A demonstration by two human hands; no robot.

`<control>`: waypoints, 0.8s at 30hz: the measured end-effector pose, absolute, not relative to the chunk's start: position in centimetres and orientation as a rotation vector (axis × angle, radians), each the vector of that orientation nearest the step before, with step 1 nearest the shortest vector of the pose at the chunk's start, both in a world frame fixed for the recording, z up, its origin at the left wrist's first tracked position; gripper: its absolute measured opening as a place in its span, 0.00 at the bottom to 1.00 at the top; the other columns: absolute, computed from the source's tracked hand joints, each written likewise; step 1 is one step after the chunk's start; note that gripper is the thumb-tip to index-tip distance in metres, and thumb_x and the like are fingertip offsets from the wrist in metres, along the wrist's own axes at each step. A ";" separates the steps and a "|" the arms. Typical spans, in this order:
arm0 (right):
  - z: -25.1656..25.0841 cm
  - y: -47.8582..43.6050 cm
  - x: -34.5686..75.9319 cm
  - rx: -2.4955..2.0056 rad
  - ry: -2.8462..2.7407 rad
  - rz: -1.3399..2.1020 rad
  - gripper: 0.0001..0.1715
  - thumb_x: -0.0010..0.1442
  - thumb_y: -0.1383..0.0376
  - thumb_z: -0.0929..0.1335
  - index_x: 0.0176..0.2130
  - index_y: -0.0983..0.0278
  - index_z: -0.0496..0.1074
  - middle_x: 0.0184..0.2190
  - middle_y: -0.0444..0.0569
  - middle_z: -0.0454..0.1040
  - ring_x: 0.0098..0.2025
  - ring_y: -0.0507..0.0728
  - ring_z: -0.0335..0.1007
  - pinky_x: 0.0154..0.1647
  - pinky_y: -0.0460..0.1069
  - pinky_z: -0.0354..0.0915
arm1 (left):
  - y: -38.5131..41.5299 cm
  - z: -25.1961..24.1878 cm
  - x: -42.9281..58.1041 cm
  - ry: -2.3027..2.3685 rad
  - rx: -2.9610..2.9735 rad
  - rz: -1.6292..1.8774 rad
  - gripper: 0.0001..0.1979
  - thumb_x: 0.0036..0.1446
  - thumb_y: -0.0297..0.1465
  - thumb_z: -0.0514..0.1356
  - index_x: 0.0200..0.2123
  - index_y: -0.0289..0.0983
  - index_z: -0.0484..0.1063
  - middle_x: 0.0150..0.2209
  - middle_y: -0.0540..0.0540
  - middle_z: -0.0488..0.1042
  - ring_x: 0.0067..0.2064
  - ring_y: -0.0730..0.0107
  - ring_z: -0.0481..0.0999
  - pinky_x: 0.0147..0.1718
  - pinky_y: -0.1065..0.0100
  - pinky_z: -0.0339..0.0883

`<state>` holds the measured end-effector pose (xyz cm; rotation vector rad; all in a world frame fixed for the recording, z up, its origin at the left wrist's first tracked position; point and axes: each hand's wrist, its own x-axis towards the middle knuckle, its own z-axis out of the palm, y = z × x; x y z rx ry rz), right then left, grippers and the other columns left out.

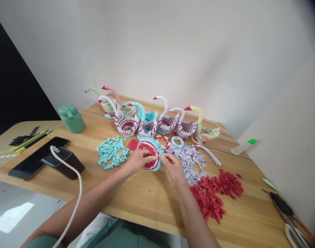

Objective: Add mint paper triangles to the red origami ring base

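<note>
A round piece of folded paper [151,146], red and white inside with a turquoise outer edge, is held tilted up over the wooden table. My left hand [140,160] grips it from the left, thumb over its face. At its right edge, my right hand [172,164] has fingers pinched together; whether a small paper piece is between them is too small to tell. Turquoise folded pieces [113,152] lie to the left. Pale lilac pieces [189,160] and red pieces [210,194] are heaped to the right.
Several paper swans [126,124] stand at the back of the wooden table [144,203]. A green cup [72,119], a phone [38,158] and a black power block [63,162] with a white cable are at left. Scissors [293,230] lie at far right.
</note>
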<state>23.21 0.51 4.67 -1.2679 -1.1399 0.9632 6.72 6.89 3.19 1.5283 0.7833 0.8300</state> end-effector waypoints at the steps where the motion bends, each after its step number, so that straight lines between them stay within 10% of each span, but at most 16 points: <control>1: 4.6 0.5 23.2 -1.271 -1.150 0.960 0.12 0.53 0.54 0.74 0.28 0.60 0.78 0.23 0.40 0.72 0.26 0.53 0.63 0.32 0.48 0.61 | 6.9 3.3 6.7 0.789 1.540 0.837 0.23 0.49 0.46 0.64 0.18 0.35 0.61 0.19 0.54 0.55 0.23 0.78 0.53 0.22 0.72 0.46; 10: 4.6 1.0 23.6 -1.212 -1.129 0.980 0.19 0.54 0.52 0.72 0.41 0.59 0.79 0.38 0.47 0.80 0.38 0.59 0.72 0.40 0.51 0.67 | 6.9 3.7 6.6 0.728 1.649 0.807 0.18 0.52 0.40 0.62 0.21 0.33 0.65 0.21 0.53 0.60 0.26 0.76 0.57 0.25 0.73 0.50; 24: 4.4 0.8 23.5 -1.238 -1.120 0.996 0.12 0.52 0.55 0.74 0.29 0.62 0.77 0.24 0.42 0.74 0.28 0.53 0.64 0.33 0.48 0.62 | 7.2 2.7 6.7 0.775 1.540 0.796 0.21 0.50 0.45 0.62 0.21 0.34 0.64 0.20 0.54 0.58 0.23 0.77 0.55 0.22 0.73 0.50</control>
